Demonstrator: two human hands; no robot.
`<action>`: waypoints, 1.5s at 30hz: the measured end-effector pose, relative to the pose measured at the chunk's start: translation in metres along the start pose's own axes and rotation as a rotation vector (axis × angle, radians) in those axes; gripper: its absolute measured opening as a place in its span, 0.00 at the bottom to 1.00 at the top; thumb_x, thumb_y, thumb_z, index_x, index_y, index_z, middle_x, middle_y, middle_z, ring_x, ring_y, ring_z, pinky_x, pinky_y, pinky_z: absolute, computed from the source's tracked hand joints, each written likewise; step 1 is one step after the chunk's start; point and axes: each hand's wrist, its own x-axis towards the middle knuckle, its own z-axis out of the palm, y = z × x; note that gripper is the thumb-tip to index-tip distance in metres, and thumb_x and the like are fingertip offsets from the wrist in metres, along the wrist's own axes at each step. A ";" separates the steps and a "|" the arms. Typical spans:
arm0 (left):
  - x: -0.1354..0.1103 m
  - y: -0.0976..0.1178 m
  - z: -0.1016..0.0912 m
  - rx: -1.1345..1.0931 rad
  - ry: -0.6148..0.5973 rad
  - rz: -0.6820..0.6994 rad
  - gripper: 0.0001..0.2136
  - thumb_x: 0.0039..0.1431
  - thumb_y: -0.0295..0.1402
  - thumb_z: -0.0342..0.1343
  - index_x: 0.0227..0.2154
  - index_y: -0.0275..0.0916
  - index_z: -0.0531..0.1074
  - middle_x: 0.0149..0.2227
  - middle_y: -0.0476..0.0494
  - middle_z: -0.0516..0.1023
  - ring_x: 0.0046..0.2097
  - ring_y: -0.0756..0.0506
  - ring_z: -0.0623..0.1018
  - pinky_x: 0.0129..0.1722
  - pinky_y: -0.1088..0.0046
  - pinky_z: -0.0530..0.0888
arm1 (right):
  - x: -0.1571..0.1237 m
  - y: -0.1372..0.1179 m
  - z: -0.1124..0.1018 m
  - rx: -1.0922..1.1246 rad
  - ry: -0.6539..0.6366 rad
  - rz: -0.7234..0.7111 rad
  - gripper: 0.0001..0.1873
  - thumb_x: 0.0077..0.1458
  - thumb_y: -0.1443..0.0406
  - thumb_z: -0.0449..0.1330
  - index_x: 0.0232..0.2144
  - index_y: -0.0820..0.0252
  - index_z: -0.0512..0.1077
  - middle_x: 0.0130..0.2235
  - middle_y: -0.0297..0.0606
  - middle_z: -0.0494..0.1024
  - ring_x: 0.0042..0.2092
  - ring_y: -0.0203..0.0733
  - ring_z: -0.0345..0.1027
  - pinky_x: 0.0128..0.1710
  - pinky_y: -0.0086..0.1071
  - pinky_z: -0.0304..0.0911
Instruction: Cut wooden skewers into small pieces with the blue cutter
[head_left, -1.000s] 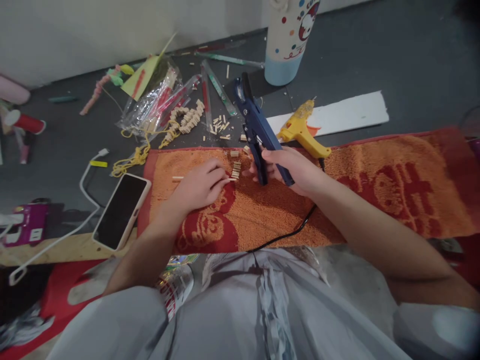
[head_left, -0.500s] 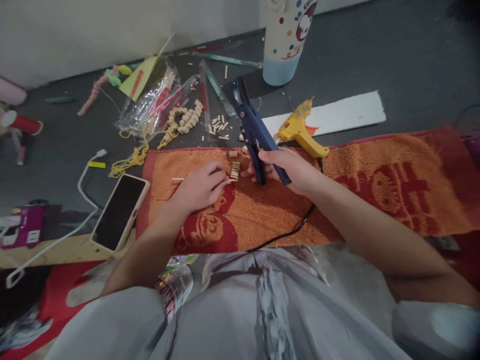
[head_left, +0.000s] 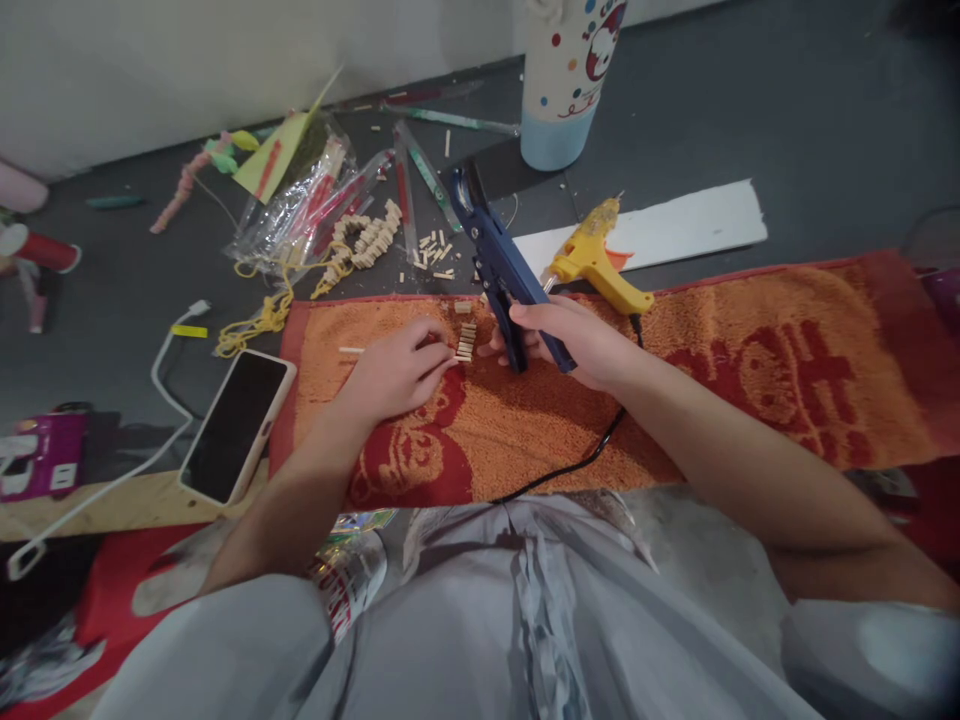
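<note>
My left hand (head_left: 399, 372) rests on an orange and red towel (head_left: 555, 430), fingers curled around a thin wooden stick (head_left: 350, 350). One end of the stick pokes out left of the hand, the other near the fingertips. Just beyond those fingertips lies a short row of cut wooden pieces (head_left: 467, 338). My right hand (head_left: 589, 345) is closed around the handles of a blue hand cutter (head_left: 514, 260). The cutter's head points up and away, apart from the stick, and its handles are spread. Some right fingers are hidden behind the handles.
A yellow glue gun (head_left: 600, 260) lies beside a white board (head_left: 690, 225), its cord crossing the towel. Behind are stick scraps (head_left: 433, 250), a beaded wooden chain (head_left: 375, 235), plastic bags (head_left: 300, 210) and a tumbler (head_left: 559, 130). A phone (head_left: 236, 425) lies left.
The whole view has shifted slightly. Both hands, the stick and the cutter keep nearly the same positions relative to the towel.
</note>
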 end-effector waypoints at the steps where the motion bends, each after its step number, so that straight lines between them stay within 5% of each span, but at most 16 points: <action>1: 0.000 0.000 0.000 -0.006 -0.005 -0.002 0.12 0.62 0.34 0.46 0.34 0.37 0.73 0.39 0.40 0.72 0.40 0.47 0.74 0.38 0.71 0.72 | 0.000 0.000 0.000 0.002 0.000 0.001 0.13 0.48 0.55 0.62 0.30 0.58 0.69 0.27 0.36 0.75 0.31 0.41 0.73 0.31 0.33 0.67; 25: 0.003 -0.007 0.002 -0.092 0.008 -0.033 0.11 0.61 0.35 0.48 0.30 0.38 0.74 0.28 0.46 0.72 0.32 0.50 0.72 0.30 0.74 0.67 | -0.002 -0.003 0.003 -0.007 0.015 0.023 0.14 0.47 0.55 0.63 0.29 0.58 0.69 0.27 0.37 0.75 0.32 0.44 0.73 0.32 0.35 0.67; 45: 0.005 -0.010 0.002 -0.130 0.070 0.063 0.07 0.59 0.31 0.50 0.31 0.38 0.72 0.32 0.44 0.76 0.37 0.47 0.73 0.39 0.68 0.70 | -0.002 -0.002 0.002 0.023 -0.001 0.029 0.13 0.48 0.56 0.62 0.30 0.59 0.69 0.27 0.36 0.75 0.32 0.42 0.73 0.32 0.34 0.67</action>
